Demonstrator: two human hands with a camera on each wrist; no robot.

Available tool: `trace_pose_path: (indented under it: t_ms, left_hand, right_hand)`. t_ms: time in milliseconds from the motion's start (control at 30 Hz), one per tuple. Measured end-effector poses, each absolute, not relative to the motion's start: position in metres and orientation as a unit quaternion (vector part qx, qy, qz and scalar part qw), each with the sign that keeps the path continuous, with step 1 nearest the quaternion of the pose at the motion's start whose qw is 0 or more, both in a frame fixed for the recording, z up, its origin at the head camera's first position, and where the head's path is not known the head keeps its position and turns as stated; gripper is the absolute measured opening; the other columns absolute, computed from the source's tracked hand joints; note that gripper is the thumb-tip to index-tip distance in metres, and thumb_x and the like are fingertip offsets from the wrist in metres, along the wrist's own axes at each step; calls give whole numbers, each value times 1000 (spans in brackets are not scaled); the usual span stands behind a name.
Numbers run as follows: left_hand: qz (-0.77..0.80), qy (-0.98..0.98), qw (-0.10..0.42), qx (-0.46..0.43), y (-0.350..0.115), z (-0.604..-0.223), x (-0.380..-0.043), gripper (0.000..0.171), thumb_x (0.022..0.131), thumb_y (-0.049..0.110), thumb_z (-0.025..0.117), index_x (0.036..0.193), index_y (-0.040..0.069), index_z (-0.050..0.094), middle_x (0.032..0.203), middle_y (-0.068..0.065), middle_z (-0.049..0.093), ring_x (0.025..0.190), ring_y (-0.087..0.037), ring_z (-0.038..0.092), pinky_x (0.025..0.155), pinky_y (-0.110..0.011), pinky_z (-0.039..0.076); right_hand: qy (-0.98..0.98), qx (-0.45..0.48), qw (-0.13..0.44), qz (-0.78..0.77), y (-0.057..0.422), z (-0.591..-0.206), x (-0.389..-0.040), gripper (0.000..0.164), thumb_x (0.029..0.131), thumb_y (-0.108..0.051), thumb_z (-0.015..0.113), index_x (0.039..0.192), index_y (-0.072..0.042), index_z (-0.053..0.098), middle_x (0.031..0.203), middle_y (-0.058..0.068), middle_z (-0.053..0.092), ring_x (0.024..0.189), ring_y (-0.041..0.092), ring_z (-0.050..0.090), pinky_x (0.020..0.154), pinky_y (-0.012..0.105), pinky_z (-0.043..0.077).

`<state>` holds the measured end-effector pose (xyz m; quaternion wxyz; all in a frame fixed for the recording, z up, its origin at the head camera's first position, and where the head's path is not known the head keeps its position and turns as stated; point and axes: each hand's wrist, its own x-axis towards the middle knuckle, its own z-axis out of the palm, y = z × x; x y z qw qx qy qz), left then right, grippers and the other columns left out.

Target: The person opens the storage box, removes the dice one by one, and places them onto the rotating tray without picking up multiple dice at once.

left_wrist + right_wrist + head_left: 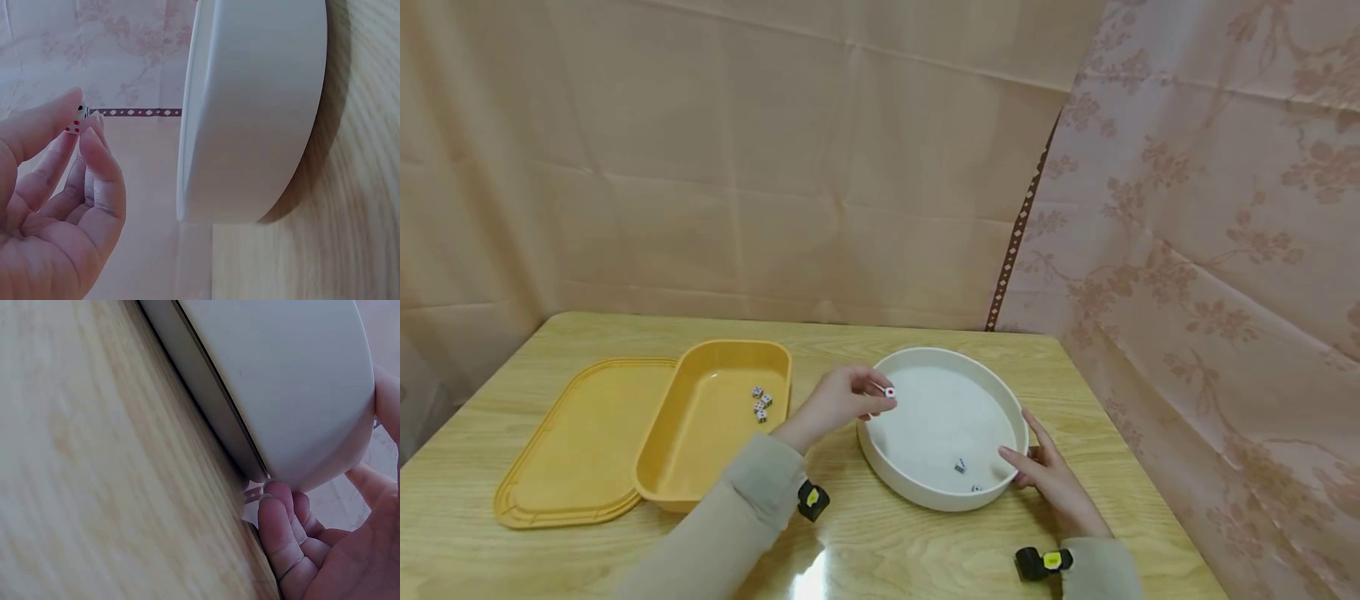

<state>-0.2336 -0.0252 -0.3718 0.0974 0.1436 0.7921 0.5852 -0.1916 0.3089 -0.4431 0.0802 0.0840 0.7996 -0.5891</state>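
Observation:
My left hand (841, 398) pinches a white die (890, 392) between thumb and fingertips, over the left rim of a round white tray (925, 408). Red and dark pips show on the die (76, 124) in the left wrist view. On the tray's right side, my right hand (1058, 485) grips the wall, its thumb over the rim and its other fingers outside. The right wrist view shows curled fingers (278, 531) at the tray's bottom edge. Inside the tray lie two dice, one (960, 466) near the front and another (976, 488) partly hidden by the front wall.
Left of the tray stands a yellow rectangular box (696, 450) with several dice (761, 405) at its right side. A yellow lid (587, 433) lies beside it, partly under the box. Curtains (775, 167) hang behind and right of the wooden table (917, 558).

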Motion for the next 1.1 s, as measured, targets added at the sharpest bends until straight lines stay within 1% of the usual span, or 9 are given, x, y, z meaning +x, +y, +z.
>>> trace_pose_path:
  t_ms: [300, 533, 700, 833, 1100]
  left_hand:
    - [571, 799, 101, 161, -10, -375, -230, 24, 86, 12, 77, 105, 0, 70, 90, -10, 73, 68, -10, 61, 66, -24, 56]
    - [574, 794, 123, 161, 5, -380, -228, 22, 86, 13, 78, 103, 3, 70, 88, -6, 72, 69, -10, 61, 67, -25, 56]
    - [577, 787, 139, 166, 12, -385, -226, 20, 85, 12, 78, 102, 3, 70, 87, -6, 71, 68, -10, 61, 67, -27, 56]
    - [572, 788, 148, 171, 17, -388, -226, 20, 84, 10, 79, 100, 3, 69, 85, -6, 71, 67, -11, 60, 66, -27, 56]
    - [548, 800, 170, 176, 28, -395, -224, 17, 84, 11, 79, 97, 6, 70, 81, -2, 69, 66, -12, 60, 62, -26, 52]
  right_hand:
    - [801, 89, 84, -585, 309, -443, -191, 89, 94, -31, 68, 160, -31, 8, 98, 6, 54, 74, 13, 60, 75, 25, 52]
    - [799, 93, 85, -587, 309, -443, -191, 89, 94, -30, 69, 160, -31, 9, 98, 5, 54, 74, 13, 60, 76, 25, 51]
    - [801, 94, 86, -585, 309, -444, -192, 89, 94, -31, 69, 160, -32, 9, 99, 6, 54, 75, 13, 61, 76, 25, 51]
    - [803, 91, 85, -583, 309, -444, -192, 88, 94, -31, 68, 160, -32, 9, 100, 6, 54, 75, 13, 61, 76, 25, 51]
    - [802, 90, 85, -584, 309, -444, -192, 88, 94, -30, 68, 160, -31, 8, 97, 4, 54, 74, 12, 60, 74, 24, 51]
